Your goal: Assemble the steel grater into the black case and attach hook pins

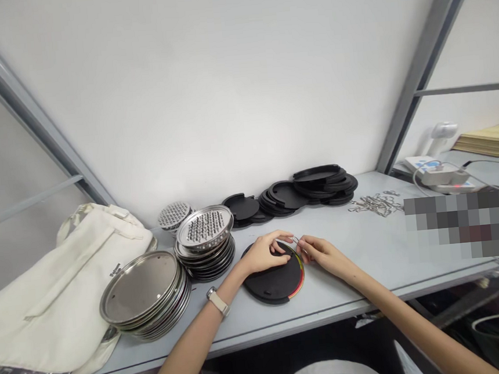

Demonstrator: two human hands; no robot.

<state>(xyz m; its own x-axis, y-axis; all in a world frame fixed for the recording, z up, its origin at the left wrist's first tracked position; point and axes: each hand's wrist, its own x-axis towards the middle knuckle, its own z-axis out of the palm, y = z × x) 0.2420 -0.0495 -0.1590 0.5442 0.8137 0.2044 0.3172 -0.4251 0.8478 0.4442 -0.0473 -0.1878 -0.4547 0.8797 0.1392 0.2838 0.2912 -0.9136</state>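
Note:
A round black plastic disc (269,283) lies flat near the table's front edge, with a red, yellow and green band (300,278) showing along its right side. Over the upper part of this disc is my left hand (264,252), thumb and index finger spread apart. Its thumb rests near the disc's small raised part, and the index fingertip reaches toward a small wire-like metal ring (296,240). My right hand (318,252) pinches that ring just beyond the disc's upper right edge. The fingers partly cover the ring, so its full shape is hidden.
Stacked round metal plates (140,287) and metal grater discs (205,229) stand left. More black discs (283,197) pile along the wall. Loose metal clips (377,204) lie right. A cream cloth bag (65,279) covers the left end; a white device (438,169) sits far right.

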